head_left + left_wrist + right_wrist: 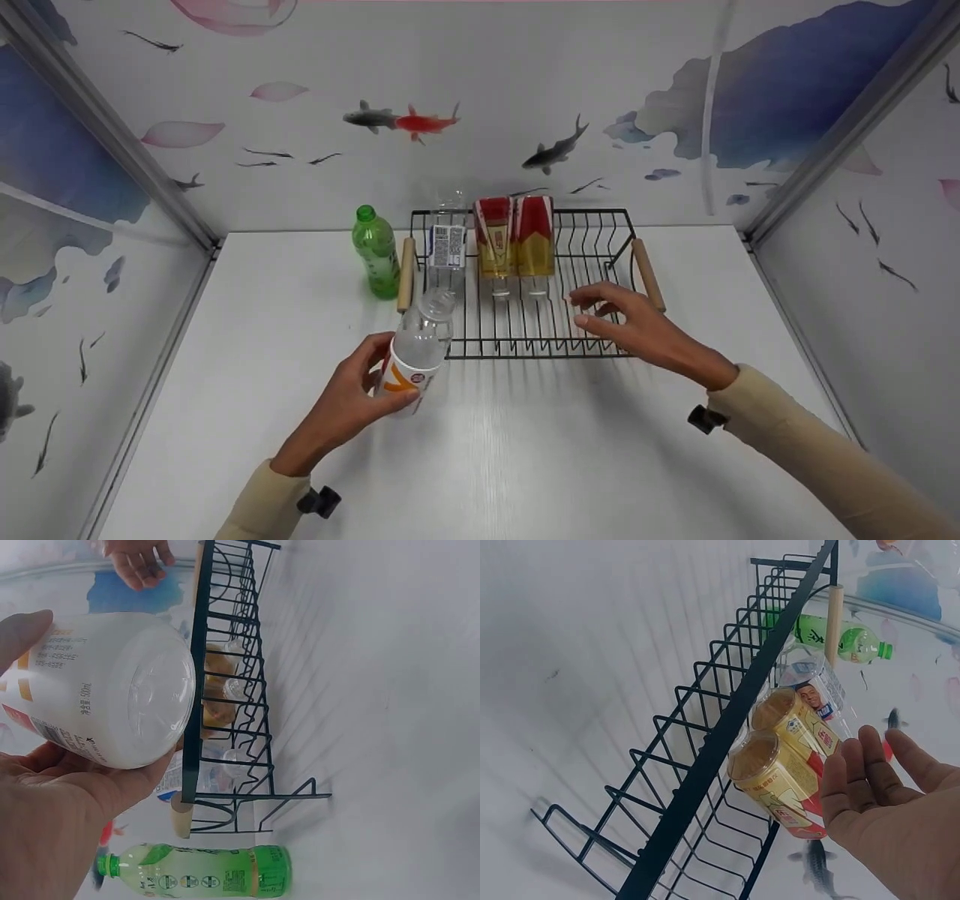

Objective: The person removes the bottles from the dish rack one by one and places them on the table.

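My left hand (349,397) grips a clear plastic bottle (421,341) by its white and orange label, thumb on the near side. The bottle tilts, its neck toward the rack and its base low, as the left wrist view shows. My right hand (626,319) is over the right part of the black wire rack (525,349), fingers loosely bent and holding nothing. Two red and yellow wrapped containers (495,240) stand side by side in the rack, narrow clear ends down. Left of them in the rack is a clear bottle (448,247) with a barcode label.
A green bottle (377,251) stands upright on the white table (480,465), just left of the rack. Wooden handles (649,274) sit at both ends of the rack. Walls printed with fish (555,150) enclose the table's back and sides.
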